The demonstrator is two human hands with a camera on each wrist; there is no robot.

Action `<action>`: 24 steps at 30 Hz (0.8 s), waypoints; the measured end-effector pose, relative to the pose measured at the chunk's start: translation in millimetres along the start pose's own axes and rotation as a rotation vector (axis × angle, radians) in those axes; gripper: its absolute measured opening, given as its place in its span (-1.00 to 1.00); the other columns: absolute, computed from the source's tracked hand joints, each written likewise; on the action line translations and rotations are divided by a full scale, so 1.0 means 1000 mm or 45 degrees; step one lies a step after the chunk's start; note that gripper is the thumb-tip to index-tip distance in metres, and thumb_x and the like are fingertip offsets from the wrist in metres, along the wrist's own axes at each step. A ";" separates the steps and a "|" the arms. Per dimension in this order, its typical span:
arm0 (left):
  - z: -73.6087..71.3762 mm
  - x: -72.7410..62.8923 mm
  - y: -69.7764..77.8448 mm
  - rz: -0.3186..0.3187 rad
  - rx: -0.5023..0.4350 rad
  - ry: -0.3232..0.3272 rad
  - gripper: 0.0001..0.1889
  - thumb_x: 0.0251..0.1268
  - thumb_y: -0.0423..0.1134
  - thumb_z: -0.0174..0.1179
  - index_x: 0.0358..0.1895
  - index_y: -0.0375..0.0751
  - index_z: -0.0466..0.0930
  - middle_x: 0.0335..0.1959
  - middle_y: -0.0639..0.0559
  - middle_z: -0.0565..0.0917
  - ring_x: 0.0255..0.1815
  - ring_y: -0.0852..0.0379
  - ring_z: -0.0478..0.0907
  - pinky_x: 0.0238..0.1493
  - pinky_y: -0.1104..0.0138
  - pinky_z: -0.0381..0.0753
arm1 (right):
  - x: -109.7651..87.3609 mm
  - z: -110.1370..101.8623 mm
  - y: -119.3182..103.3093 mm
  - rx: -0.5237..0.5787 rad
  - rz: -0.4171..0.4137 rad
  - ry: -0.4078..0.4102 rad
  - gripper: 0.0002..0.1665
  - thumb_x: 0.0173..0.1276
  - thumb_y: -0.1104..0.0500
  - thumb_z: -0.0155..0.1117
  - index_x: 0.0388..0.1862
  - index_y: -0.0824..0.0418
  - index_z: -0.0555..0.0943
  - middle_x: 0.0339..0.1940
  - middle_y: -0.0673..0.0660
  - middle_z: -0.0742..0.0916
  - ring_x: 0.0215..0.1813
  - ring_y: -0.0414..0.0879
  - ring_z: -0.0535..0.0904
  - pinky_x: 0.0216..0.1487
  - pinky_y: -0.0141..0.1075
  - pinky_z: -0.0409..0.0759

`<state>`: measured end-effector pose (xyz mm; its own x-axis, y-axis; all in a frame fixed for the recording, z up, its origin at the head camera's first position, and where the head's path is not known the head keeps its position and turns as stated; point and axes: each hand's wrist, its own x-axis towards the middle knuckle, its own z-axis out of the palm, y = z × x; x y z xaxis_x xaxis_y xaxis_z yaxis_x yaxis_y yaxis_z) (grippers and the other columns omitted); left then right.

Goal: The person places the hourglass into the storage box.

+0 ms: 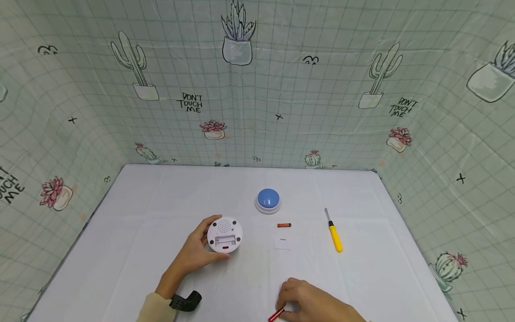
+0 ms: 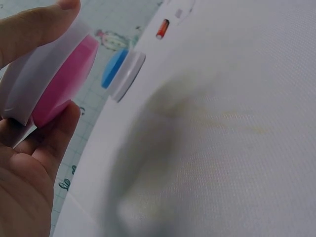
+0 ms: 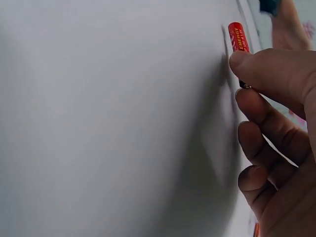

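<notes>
My left hand [image 1: 197, 248] grips a round white push-button device [image 1: 225, 229] by its rim, fingers and thumb on opposite sides. Its underside faces up in the head view, showing speaker holes, dark feet and an uncovered battery slot with no battery in it. From the left wrist, its pink dome [image 2: 66, 81] shows on the far side. Near the front edge, my right hand [image 1: 307, 302] pinches a red battery [image 1: 276, 315] between thumb and fingers. The right wrist view shows that battery [image 3: 238, 37] sticking out past the thumb.
A second button device with a blue dome [image 1: 268, 198] stands farther back. In front of it lie an orange-red battery [image 1: 284, 225] and a small white cover [image 1: 283, 243]. A yellow-handled screwdriver [image 1: 335, 237] lies to the right. Patterned cloth [image 1: 257, 89] surrounds the white table [image 1: 153, 197].
</notes>
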<state>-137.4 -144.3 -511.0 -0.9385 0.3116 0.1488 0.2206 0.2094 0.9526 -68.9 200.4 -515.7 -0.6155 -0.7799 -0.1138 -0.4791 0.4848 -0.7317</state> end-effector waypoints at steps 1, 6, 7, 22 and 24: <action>0.000 0.000 0.000 0.001 0.000 0.002 0.10 -0.17 -0.38 0.68 0.54 -0.17 0.23 0.36 -0.23 0.49 0.24 0.29 0.53 0.20 0.57 0.56 | 0.004 -0.003 0.003 -0.013 -0.029 0.044 -0.95 0.42 0.02 0.42 -0.17 -0.14 0.76 -0.19 -0.31 0.69 -0.11 -0.45 0.54 -0.07 -0.47 0.64; -0.001 0.000 0.001 -0.011 0.009 0.009 0.11 -0.17 -0.37 0.68 0.55 -0.20 0.21 0.41 -0.23 0.46 0.26 0.28 0.52 0.19 0.58 0.56 | 0.023 -0.023 0.026 -0.111 -0.224 0.313 -0.90 0.35 0.20 0.48 -0.21 -0.01 0.77 -0.24 -0.16 0.77 -0.15 -0.37 0.63 -0.08 -0.41 0.68; -0.001 0.000 0.001 -0.015 0.010 0.010 0.12 -0.17 -0.36 0.69 0.55 -0.21 0.21 0.42 -0.23 0.46 0.27 0.28 0.52 0.19 0.58 0.56 | 0.026 -0.028 0.031 -0.126 -0.247 0.362 -0.88 0.33 0.22 0.49 -0.21 0.01 0.77 -0.25 -0.13 0.78 -0.16 -0.34 0.64 -0.09 -0.40 0.69; 0.002 0.002 0.003 -0.042 -0.005 0.013 0.13 -0.18 -0.36 0.69 0.55 -0.24 0.20 0.42 -0.23 0.46 0.25 0.28 0.54 0.17 0.58 0.57 | 0.081 -0.081 0.056 -0.322 -0.160 0.755 -0.86 0.20 0.27 0.58 -0.25 0.14 0.81 -0.30 -0.03 0.82 -0.20 -0.06 0.66 -0.15 -0.18 0.70; 0.002 0.003 0.003 -0.044 0.000 0.012 0.13 -0.18 -0.36 0.69 0.55 -0.23 0.21 0.42 -0.23 0.46 0.25 0.26 0.54 0.17 0.58 0.57 | 0.089 -0.082 0.058 -0.323 -0.122 0.754 -0.88 0.22 0.26 0.57 -0.26 0.14 0.81 -0.32 -0.03 0.82 -0.19 -0.03 0.65 -0.16 -0.16 0.69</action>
<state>-139.2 -140.5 -508.0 -0.9480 0.2953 0.1185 0.1881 0.2198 0.9572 -202.7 192.0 -512.9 -0.7686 -0.5096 0.3867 -0.6374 0.5588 -0.5305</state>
